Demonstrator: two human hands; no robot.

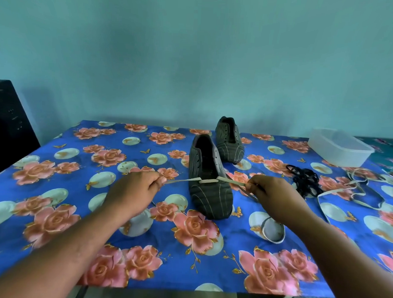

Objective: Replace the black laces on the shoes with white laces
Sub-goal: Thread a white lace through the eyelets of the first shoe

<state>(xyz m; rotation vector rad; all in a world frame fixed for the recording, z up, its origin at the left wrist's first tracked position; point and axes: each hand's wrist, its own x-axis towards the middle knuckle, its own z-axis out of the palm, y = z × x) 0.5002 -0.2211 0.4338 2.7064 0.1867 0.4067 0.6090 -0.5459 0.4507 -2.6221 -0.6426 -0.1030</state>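
A dark striped shoe (208, 189) stands in the middle of the table, toe towards me. A white lace (208, 181) runs across its lowest eyelets. My left hand (134, 191) pinches the lace's left end, pulled out to the left. My right hand (269, 193) pinches the right end, whose slack trails down to a loop (274, 231) on the cloth. The second shoe (229, 140) stands behind, unlaced. A heap of black laces (305, 181) lies to the right. Another white lace (356, 194) sprawls beyond it.
A blue flowered cloth (77, 211) covers the table. A clear plastic box (340, 147) stands at the back right corner. A black object (7, 124) stands off the table's left side. The turquoise wall is close behind.
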